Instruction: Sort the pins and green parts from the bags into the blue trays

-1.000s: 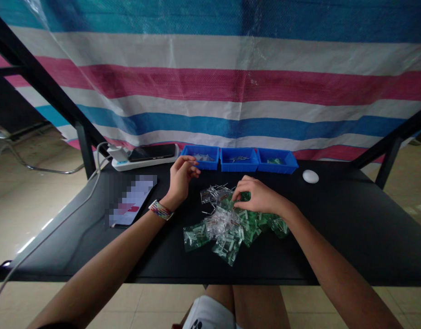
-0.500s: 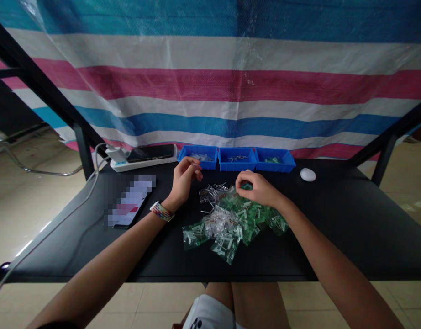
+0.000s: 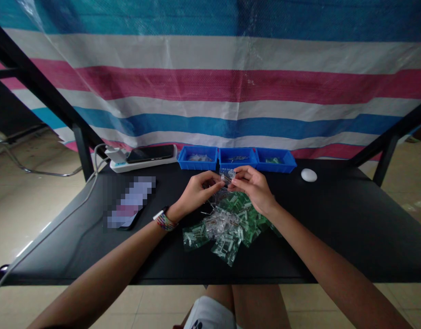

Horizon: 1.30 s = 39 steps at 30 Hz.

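Between my two hands is a small clear plastic bag (image 3: 227, 174), held just in front of the middle blue bin. My left hand (image 3: 202, 189) pinches its left side with thumb and fingers. On the opposite side, my right hand (image 3: 253, 185) grips it the same way. What the bag holds is too small to make out. Below my hands lies a heap of small green plastic bags (image 3: 227, 244) with white and metal pieces inside. Clear bags (image 3: 220, 221) lie in the middle of that heap, and a few thin metal pins show near its upper left.
Three blue bins stand in a row at the back: a left bin (image 3: 197, 165) with clear pieces, a middle bin (image 3: 237, 164) with metal pins, a right bin (image 3: 275, 167) with green bags. A white mouse (image 3: 309, 175), a power strip (image 3: 144, 163) and a phone (image 3: 131, 201) lie around.
Both hands have come together above the heap; the left moved right, and the right moved slightly up. A clear bag now shows between them, where the hands were apart before.
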Each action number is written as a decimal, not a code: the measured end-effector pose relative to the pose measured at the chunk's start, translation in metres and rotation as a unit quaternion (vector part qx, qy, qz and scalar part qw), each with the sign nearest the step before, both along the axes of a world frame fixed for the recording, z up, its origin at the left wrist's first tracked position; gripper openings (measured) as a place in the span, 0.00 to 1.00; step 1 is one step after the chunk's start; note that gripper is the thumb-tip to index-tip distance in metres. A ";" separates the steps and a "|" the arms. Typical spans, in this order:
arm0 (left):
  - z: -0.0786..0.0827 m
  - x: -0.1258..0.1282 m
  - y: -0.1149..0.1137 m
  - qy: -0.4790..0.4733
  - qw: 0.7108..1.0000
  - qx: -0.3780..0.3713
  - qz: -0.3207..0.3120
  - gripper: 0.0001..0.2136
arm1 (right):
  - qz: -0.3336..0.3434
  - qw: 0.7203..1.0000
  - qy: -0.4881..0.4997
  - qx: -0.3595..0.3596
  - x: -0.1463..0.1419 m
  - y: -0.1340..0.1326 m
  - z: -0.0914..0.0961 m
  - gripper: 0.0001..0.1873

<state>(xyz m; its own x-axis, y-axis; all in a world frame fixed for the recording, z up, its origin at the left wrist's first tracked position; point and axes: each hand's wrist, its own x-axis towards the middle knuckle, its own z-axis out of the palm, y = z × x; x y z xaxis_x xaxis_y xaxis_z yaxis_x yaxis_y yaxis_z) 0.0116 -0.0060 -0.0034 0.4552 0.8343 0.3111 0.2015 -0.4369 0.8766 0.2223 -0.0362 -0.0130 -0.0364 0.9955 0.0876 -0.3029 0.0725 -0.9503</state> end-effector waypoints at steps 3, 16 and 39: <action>0.000 -0.001 0.001 -0.018 1.000 -0.014 -0.014 0.15 | 0.027 1.000 0.000 -0.001 -0.002 -0.003 0.000 0.24; -0.004 -0.005 0.003 -0.023 0.998 -0.059 -0.017 0.29 | -0.011 0.982 -0.158 0.104 -0.002 -0.005 -0.002 0.09; -0.003 -0.003 0.003 -0.064 0.995 -0.073 -0.031 0.19 | 0.004 0.990 -0.122 0.075 0.005 -0.004 0.002 0.17</action>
<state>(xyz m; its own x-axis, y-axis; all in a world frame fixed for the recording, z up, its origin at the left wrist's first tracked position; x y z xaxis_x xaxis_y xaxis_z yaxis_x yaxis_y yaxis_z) 0.0088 -0.0026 -0.0065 0.4726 0.8460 0.2467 0.0610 -0.3106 0.9486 0.2268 -0.0397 -0.0114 -0.0824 0.9717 0.2214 -0.0677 0.2161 -0.9740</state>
